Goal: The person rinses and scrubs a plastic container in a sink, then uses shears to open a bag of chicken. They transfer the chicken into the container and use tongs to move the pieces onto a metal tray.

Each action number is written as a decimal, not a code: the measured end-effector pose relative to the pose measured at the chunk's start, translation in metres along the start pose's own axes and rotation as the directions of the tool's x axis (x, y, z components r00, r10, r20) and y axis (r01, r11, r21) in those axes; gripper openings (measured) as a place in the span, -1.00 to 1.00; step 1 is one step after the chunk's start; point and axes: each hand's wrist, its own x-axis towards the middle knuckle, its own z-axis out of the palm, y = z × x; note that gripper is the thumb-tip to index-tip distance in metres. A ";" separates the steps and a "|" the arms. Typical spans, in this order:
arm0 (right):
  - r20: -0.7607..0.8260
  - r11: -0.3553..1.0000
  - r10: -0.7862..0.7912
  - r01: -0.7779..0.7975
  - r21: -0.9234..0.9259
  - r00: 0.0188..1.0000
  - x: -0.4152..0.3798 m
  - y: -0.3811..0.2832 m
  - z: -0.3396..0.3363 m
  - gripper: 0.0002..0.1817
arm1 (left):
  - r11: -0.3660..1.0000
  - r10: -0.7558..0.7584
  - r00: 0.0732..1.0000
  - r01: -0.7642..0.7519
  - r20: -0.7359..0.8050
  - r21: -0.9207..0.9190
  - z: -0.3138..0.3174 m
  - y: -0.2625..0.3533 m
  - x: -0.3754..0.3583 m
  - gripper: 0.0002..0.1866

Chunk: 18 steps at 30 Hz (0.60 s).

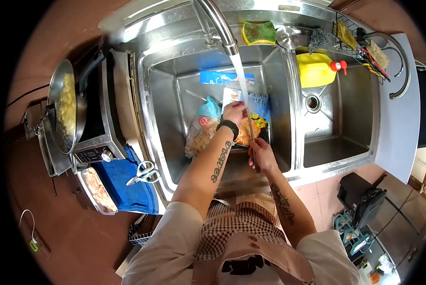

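Observation:
Water runs from the faucet point(229, 46) onto a long thin knife point(251, 126), seen nearly edge-on and upright above the left sink basin. My right hand point(263, 156) is closed around its lower end. At the upper part, my left hand point(235, 112) has its fingers curled against the blade under the stream; its fingertips are partly hidden. Below my hands lie a teal-topped clear food bag point(204, 126), a blue-and-white printed packet point(258, 103) and a pack with orange food point(244, 133). A torn blue strip of packaging point(222, 77) rests farther back.
The right basin point(336, 142) holds a yellow jug point(315, 70) with a red cap. A sponge point(259, 33) sits on the back ledge. At left are scissors point(145, 173) on a blue cloth point(122, 185), a meat tray point(99, 189) and a pan point(65, 109) of yellow pieces.

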 end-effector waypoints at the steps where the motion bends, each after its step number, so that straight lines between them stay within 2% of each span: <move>1: 0.006 1.000 0.004 -0.004 0.001 1.000 0.002 -0.006 0.000 -0.77 | 0.996 -0.031 1.000 0.031 0.006 -0.079 0.002 0.003 0.002 -0.92; 2: 0.011 1.000 0.010 -0.010 0.003 1.000 0.005 -0.009 0.000 -0.76 | 0.986 -0.064 0.998 0.065 0.015 -0.156 0.003 0.005 0.002 -0.93; 3: 0.012 1.000 -0.013 0.013 -0.015 1.000 0.010 -0.008 -0.002 -0.75 | 0.989 -0.125 0.977 0.137 0.172 -0.060 0.001 0.008 0.002 -0.91; 6: 0.018 0.995 -0.064 0.065 -0.077 0.998 0.020 -0.003 -0.003 -0.72 | 0.994 -0.101 0.993 0.103 0.053 -0.028 0.006 0.020 0.013 -0.89; 8: 0.017 0.989 -0.053 0.055 -0.139 0.998 -0.002 0.000 0.001 -0.69 | 0.982 -0.088 0.995 0.079 -0.044 -0.169 0.014 0.032 0.010 -0.87; 10: 0.000 0.982 -0.047 0.046 -0.182 0.999 -0.003 -0.004 -0.003 -0.66 | 0.985 -0.077 0.996 0.068 -0.051 -0.160 0.020 0.020 0.002 -0.86; 12: -0.018 0.970 -0.098 0.092 -0.223 0.995 0.023 -0.003 -0.013 -0.66 | 0.984 -0.110 0.993 0.116 0.053 -0.133 0.020 0.005 -0.012 -0.85; 13: -0.040 0.949 -0.179 0.161 -0.271 0.983 0.039 -0.004 -0.013 -0.64 | 0.974 -0.193 0.976 0.203 0.104 -0.098 0.023 0.002 -0.019 -0.84; 14: -0.049 0.962 -0.155 0.139 -0.235 0.987 0.043 0.002 -0.016 -0.65 | 0.969 -0.241 0.957 0.246 0.161 -0.012 0.025 0.002 -0.023 -0.81; 16: -0.056 0.982 -0.106 0.096 -0.163 0.993 0.037 -0.009 -0.009 -0.66 | 0.980 -0.184 0.973 0.193 0.137 -0.049 0.024 0.010 -0.017 -0.81; 18: -0.028 0.997 -0.033 0.031 -0.076 0.999 0.018 -0.006 -0.005 -0.69 | 0.998 0.005 1.000 -0.005 -0.001 -0.065 0.021 0.018 0.007 -0.83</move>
